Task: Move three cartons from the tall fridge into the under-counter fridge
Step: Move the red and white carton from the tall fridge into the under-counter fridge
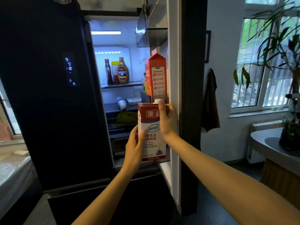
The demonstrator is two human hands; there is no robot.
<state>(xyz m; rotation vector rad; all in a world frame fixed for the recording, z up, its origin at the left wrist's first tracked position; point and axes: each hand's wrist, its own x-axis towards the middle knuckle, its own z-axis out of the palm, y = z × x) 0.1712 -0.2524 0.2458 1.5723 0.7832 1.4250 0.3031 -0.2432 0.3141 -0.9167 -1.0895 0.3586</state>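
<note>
The room is dim, and the brightest light comes from the cool white strip [105, 32] inside the open tall fridge [120, 65], which washes out its upper shelves, while soft green-tinted daylight enters through the window [259, 62] at the right. The closed fridge door [48, 95] stays almost black, with only its small blue display [70, 69] glowing. Wide-angle distortion bends straight lines near the edges, and the corners and the plant [279, 38] look soft and slightly smeared.

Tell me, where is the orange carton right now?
The orange carton stands upright in the open fridge door's shelf, right of the lit interior, just above the creamer carton both hands hold.
</note>
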